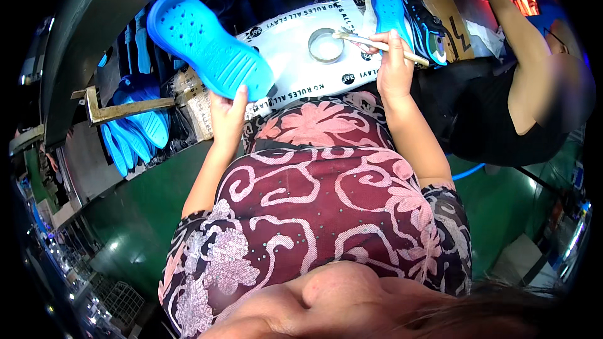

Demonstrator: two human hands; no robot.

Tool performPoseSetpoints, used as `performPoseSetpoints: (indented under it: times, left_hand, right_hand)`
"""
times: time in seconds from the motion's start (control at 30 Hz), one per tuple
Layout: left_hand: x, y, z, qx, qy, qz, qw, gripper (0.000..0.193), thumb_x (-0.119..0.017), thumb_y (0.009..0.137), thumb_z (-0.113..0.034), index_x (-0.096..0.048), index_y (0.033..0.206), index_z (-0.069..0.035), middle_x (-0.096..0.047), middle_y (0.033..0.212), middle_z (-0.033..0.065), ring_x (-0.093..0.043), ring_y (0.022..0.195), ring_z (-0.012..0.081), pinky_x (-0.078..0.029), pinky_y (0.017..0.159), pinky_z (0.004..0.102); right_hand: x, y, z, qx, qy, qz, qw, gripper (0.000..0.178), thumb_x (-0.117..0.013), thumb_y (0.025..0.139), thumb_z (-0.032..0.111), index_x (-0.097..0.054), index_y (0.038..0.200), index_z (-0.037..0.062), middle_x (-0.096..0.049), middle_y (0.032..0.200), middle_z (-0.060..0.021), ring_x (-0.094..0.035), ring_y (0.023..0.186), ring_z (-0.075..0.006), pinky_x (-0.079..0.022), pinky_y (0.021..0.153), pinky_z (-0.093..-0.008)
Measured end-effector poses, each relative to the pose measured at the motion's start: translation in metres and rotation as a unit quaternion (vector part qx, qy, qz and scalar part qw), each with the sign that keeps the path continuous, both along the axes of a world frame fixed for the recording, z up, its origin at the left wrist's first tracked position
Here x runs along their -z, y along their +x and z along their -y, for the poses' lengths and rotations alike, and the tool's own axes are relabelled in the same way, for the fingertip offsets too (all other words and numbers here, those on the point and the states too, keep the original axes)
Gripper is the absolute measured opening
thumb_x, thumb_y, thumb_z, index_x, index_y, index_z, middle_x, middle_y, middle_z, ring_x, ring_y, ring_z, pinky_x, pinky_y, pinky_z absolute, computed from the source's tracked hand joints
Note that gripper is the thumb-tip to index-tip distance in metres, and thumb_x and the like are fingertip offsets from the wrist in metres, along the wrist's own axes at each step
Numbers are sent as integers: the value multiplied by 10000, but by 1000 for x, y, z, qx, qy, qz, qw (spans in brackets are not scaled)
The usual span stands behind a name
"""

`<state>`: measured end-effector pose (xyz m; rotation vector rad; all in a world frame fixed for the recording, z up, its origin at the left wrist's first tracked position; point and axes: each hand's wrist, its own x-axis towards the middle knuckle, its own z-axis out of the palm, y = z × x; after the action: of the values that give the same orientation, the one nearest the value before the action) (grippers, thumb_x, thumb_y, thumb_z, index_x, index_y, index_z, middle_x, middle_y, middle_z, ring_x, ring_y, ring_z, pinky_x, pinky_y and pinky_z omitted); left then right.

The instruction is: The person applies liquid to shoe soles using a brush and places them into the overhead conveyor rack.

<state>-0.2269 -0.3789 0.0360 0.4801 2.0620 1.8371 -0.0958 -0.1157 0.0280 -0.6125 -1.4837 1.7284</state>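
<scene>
My left hand (227, 116) grips a bright blue shoe sole (210, 50) by its near end, thumb on top. The sole is raised and tilted, its holed, ridged face showing. In my right hand (396, 69) is a brush (411, 56) with a pale wooden handle, held between thumb and fingers. Its bristles point left, at the right rim of a round, shallow dish (312, 52) with whitish contents; whether they touch is unclear. Just beyond my right hand lies another blue sole (388, 7), beside a black shoe (427, 22) with blue edging.
White printed plastic (289, 78) covers the work surface under the dish. Several blue soles (135, 135) hang at the left by a wooden bar (135, 110). A dark metal post (75, 44) rises there. At the right sits a co-worker in black (502, 113), one arm stretched toward an orange glow.
</scene>
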Motion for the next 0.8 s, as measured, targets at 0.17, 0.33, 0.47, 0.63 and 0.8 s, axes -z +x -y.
performPoseSetpoints:
  times: [0.17,0.33,0.47,0.63,0.8]
  left_hand:
    - [-11,3,-35,0,56,-84,995,384,-598,814,-74,-412,1140,7,-539,1056,119,-542,940,161,-444,821,293]
    - [-14,5,-51,16,70,-102,992,382,-610,800,-38,-419,1125,20,-572,1011,120,-567,908,167,-451,813,289]
    - [-18,8,-56,43,56,-142,987,379,-609,798,-29,-420,1124,15,-576,1009,121,-565,914,165,-448,817,291]
    - [-14,9,-52,34,98,-128,986,370,-606,793,-18,-433,1118,14,-573,1020,116,-565,920,168,-442,823,291]
    - [-15,8,-52,43,92,-134,986,372,-597,794,-10,-431,1126,17,-571,1031,113,-566,922,164,-439,827,287]
  right_hand:
    - [-18,8,15,-38,-18,-48,998,365,-391,941,218,-580,785,-52,-546,772,-109,-505,703,-164,-402,720,-284]
    - [-38,3,34,-94,203,-25,974,322,-456,908,181,-631,735,-26,-597,666,-86,-543,610,-159,-424,608,-282]
    - [-38,-4,37,-101,291,-46,950,255,-517,860,149,-635,678,14,-592,607,-68,-540,590,-195,-409,609,-304]
    - [-38,-15,44,-99,371,-43,922,225,-551,837,159,-633,658,49,-583,601,-57,-531,578,-206,-394,628,-308]
    - [-37,-10,39,-93,375,-9,922,226,-561,829,157,-630,636,59,-573,584,-52,-519,565,-206,-383,630,-309]
